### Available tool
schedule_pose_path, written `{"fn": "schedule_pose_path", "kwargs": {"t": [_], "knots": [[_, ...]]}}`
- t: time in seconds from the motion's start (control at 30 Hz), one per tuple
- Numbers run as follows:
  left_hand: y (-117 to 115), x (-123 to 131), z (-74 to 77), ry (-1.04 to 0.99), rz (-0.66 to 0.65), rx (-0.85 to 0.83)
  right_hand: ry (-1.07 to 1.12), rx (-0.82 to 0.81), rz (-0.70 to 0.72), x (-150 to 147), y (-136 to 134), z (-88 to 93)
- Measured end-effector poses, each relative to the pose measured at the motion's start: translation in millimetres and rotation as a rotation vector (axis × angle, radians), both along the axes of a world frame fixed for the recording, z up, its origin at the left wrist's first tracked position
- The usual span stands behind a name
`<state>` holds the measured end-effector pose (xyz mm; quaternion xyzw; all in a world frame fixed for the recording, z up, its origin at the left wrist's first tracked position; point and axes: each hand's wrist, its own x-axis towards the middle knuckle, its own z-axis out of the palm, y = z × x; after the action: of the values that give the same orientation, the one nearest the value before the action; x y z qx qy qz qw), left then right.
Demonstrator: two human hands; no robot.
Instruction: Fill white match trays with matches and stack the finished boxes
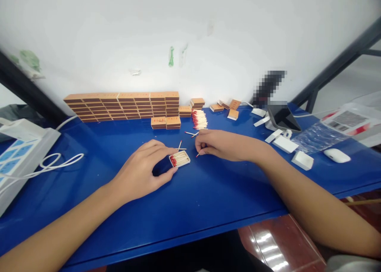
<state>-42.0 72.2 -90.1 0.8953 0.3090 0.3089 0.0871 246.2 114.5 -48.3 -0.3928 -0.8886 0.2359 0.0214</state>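
Observation:
Between thumb and fingers, my left hand (145,168) grips the left end of a small white matchbox tray (185,163) lying on the blue table (166,212). Red-tipped matches (179,158) fill the tray, heads toward the left. To its right, my right hand (210,143) is closed in a pinch on a match (197,155), whose red head shows below the fingertips. Loose matches lie just behind the tray and beside my right fingers. A pile of matches (200,119) rests farther back, with heads to the left.
Stacked orange matchboxes (125,105) line the wall, with two more (166,122) in front. Several boxes (233,109) lie scattered at the back right. A phone (284,117), white blocks and an earbud case (337,155) are at right; a power strip (26,157) and cables at left.

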Motion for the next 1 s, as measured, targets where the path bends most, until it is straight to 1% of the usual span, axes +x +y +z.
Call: {"fn": "schedule_pose_path", "kwargs": {"t": [0.1, 0.2, 0.3, 0.4, 0.77, 0.9, 1.0], "knots": [[0.2, -1.0, -0.4, 0.003, 0.008, 0.006, 0.1, 0.044, -0.005, -8.2, -8.0, 0.8], [0.4, -0.7, -0.5, 0.004, 0.011, 0.014, 0.205, 0.099, -0.021, -24.5, -21.9, 1.8], [1.0, 0.1, -1.6, -0.002, 0.008, 0.024, 0.2, 0.102, -0.009, -38.4, -33.9, 1.0], [1.6, 0.2, -2.9, -0.002, 0.012, 0.027, 0.15, 0.097, -0.01, -44.1, -38.4, -1.3], [1.8, 0.2, -2.8, -0.013, 0.002, 0.047, 0.125, 0.104, -0.024, -43.5, -34.5, -6.4], [1.1, -0.4, -2.2, -0.01, 0.004, 0.051, 0.22, 0.1, -0.006, -42.2, -30.0, -11.4], [0.6, -0.9, -1.8, 0.0, 0.006, 0.044, 0.336, 0.198, -0.071, -37.6, -20.5, -17.1]]}}
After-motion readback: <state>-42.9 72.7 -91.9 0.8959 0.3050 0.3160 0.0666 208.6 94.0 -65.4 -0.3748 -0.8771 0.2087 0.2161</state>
